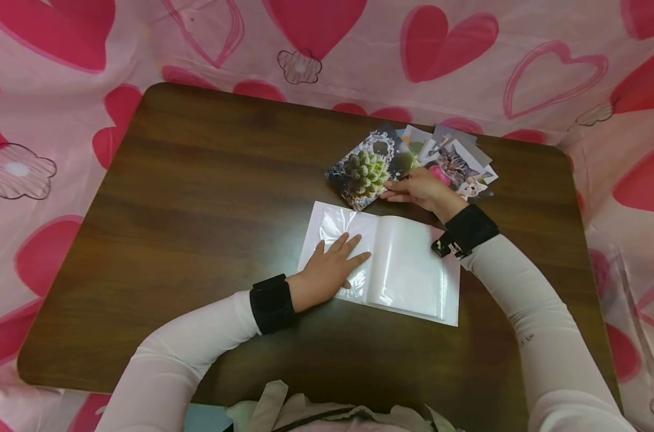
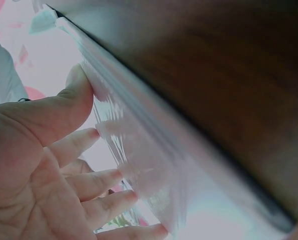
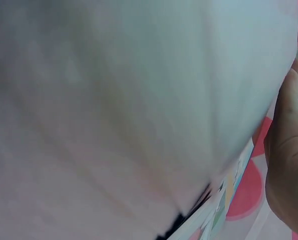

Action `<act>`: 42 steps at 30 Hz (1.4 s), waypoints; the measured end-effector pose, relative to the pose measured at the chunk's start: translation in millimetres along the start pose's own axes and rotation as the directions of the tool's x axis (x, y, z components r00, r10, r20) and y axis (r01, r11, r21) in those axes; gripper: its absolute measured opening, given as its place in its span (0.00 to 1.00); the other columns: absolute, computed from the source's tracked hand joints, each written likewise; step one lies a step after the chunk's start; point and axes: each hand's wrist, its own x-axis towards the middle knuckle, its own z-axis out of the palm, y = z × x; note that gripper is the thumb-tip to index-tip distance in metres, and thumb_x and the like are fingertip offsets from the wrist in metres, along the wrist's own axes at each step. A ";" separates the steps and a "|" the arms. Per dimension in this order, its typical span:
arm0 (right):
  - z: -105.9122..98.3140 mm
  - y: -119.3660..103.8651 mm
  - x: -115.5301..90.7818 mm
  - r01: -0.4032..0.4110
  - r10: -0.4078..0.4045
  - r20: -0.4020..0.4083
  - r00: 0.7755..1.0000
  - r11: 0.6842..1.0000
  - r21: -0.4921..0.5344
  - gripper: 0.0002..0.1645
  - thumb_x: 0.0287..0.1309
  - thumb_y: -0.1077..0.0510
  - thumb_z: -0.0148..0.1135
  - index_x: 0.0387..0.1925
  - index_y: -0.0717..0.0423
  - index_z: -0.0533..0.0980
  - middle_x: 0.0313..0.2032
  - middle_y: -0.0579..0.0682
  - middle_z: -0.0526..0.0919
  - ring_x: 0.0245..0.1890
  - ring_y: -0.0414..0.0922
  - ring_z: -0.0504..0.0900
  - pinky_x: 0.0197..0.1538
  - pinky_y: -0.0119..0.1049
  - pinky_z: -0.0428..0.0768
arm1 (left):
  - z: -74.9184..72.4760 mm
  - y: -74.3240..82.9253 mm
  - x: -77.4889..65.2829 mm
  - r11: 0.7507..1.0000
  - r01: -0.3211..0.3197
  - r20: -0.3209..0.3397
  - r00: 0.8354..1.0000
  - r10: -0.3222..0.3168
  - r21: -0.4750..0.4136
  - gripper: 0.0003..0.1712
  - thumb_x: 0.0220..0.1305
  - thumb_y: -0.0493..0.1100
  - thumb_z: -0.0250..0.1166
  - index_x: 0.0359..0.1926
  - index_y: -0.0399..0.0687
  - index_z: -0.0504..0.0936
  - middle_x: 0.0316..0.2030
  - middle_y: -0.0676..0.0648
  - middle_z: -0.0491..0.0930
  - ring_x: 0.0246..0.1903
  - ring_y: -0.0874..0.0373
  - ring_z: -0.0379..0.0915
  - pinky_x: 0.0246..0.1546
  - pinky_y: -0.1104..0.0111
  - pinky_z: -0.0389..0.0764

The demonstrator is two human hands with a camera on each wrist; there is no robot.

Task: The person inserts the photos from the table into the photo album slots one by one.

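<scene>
A photo album (image 1: 413, 264) with clear plastic sleeves lies spread on the table. My left hand (image 1: 324, 273) rests with spread fingers on its left page; in the left wrist view the fingertips (image 2: 131, 196) touch the shiny sleeve (image 2: 149, 165). Beyond the album's top edge, my right hand (image 1: 421, 189) pinches the right-hand edge of a photo of a green succulent (image 1: 366, 171). That photo overlaps the left side of a loose photo pile (image 1: 456, 159). A white page surface fills most of the right wrist view, with the right hand (image 3: 289, 155) at its right edge.
The brown wooden table (image 1: 197, 198) has rounded corners. Several photos are fanned out at its back edge, a cat picture (image 1: 453, 168) among them. A pink curtain (image 1: 359, 78) with hearts hangs around the table. Each wrist wears a black band (image 1: 273, 303).
</scene>
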 end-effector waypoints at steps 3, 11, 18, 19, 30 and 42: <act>0.4 0.6 -0.1 -0.017 0.018 0.005 1.000 0.999 -0.029 0.15 0.65 0.70 0.51 0.26 0.63 0.82 0.25 0.54 0.87 0.29 0.45 0.87 0.33 0.31 0.86 | -0.7 -0.5 0.1 1.000 -0.001 0.005 1.000 0.001 0.001 0.40 0.60 0.48 0.64 0.72 0.55 0.59 0.74 0.41 0.47 0.72 0.45 0.40 0.61 0.41 0.63; -2.6 2.6 0.4 -0.043 0.050 0.052 0.997 0.992 -0.120 0.10 0.63 0.71 0.52 0.28 0.70 0.78 0.27 0.54 0.86 0.28 0.45 0.87 0.32 0.31 0.86 | -2.5 -1.0 -1.5 1.000 0.006 0.003 1.000 -0.006 0.010 0.40 0.61 0.49 0.63 0.72 0.55 0.59 0.74 0.41 0.47 0.71 0.44 0.40 0.60 0.41 0.63; -3.8 -0.3 10.7 -0.054 0.084 0.072 0.994 0.937 -0.345 0.12 0.64 0.71 0.52 0.44 0.79 0.73 0.23 0.51 0.86 0.27 0.42 0.86 0.31 0.28 0.85 | -5.1 -0.1 -2.5 1.000 0.003 -0.013 1.000 -0.003 0.004 0.40 0.60 0.47 0.64 0.72 0.53 0.61 0.74 0.40 0.48 0.71 0.43 0.40 0.59 0.39 0.64; -2.7 -1.3 12.3 -0.053 0.091 0.080 0.993 0.921 -0.386 0.14 0.64 0.70 0.52 0.46 0.81 0.72 0.23 0.50 0.86 0.27 0.42 0.86 0.30 0.28 0.84 | -5.2 -0.1 -2.5 1.000 0.003 -0.010 1.000 -0.003 -0.004 0.40 0.60 0.46 0.64 0.72 0.53 0.61 0.74 0.40 0.48 0.71 0.43 0.39 0.59 0.39 0.64; 10.0 -8.7 17.4 -0.055 0.089 0.014 0.996 0.717 -0.695 0.33 0.56 0.57 0.66 0.56 0.71 0.63 0.18 0.46 0.74 0.15 0.37 0.70 0.20 0.28 0.69 | 5.4 9.0 -19.7 0.981 -0.168 -0.019 0.985 0.171 0.092 0.32 0.67 0.40 0.59 0.71 0.50 0.62 0.71 0.39 0.56 0.69 0.45 0.49 0.57 0.50 0.73; 21.2 -10.8 20.7 0.184 -0.271 0.029 0.962 0.566 -0.804 0.21 0.66 0.60 0.52 0.59 0.64 0.73 0.51 0.68 0.74 0.43 0.57 0.76 0.46 0.48 0.78 | 15.8 27.7 -29.6 0.903 -0.290 -0.036 0.948 0.317 0.318 0.35 0.69 0.40 0.55 0.74 0.54 0.55 0.72 0.44 0.56 0.70 0.51 0.48 0.61 0.57 0.69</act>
